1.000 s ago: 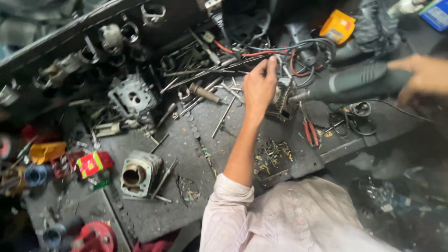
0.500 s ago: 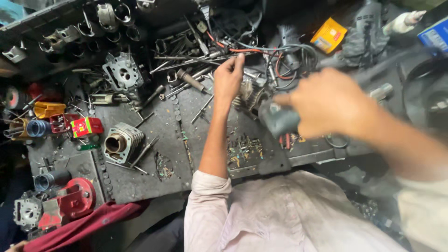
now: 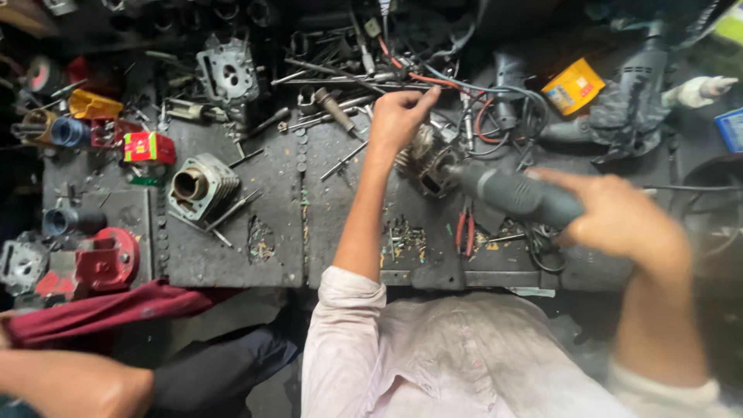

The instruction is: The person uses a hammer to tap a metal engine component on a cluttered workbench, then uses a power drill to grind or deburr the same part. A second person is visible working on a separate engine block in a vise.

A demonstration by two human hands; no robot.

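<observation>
the left hand pinches a thin metal rod over the finned grey metal engine cylinder on the cluttered dark surface, steadying it. the right hand is clenched around a grey power tool, nose aimed into that cylinder.

Dark, grimy metal workbench, dimly lit.
</observation>
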